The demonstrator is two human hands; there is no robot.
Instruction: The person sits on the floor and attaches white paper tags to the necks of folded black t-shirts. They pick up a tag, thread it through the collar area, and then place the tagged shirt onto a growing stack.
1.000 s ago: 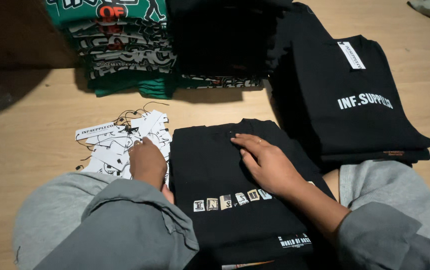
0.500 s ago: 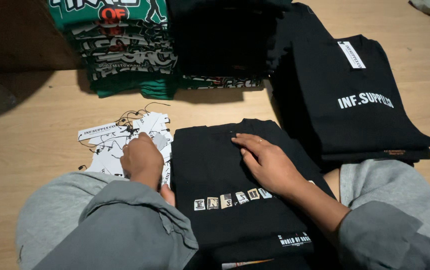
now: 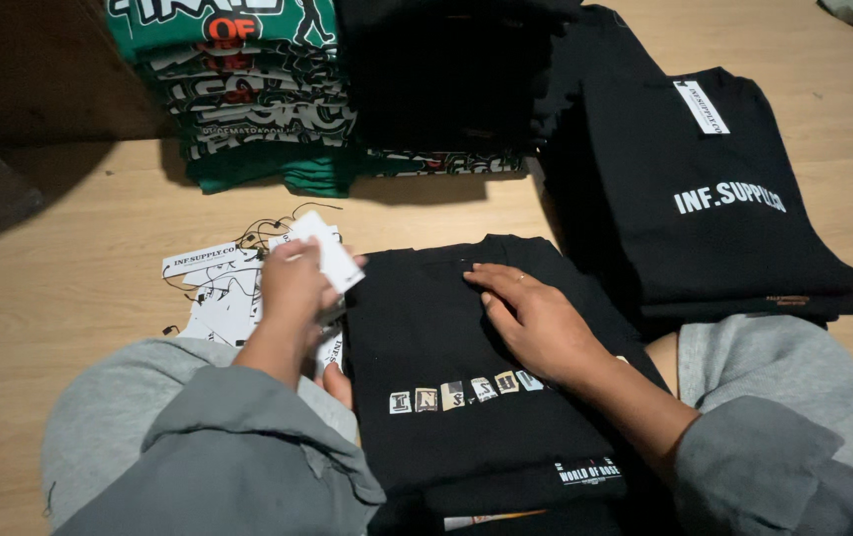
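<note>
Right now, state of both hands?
Left hand: closed on a white hang tag.
Right hand: open, flat on the folded black T-shirt.

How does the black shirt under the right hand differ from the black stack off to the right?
The folded black shirt under the right hand carries a row of small patchwork letter tiles; the top shirt of the black stack has plain white lettering. The stack's top shirt has a white tag at its collar; the near shirt shows none. Both are black, folded, and on the wooden floor.

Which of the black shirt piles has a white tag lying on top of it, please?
The black pile at the right, with a white tag near its collar; the pile under the right hand has none.
</note>
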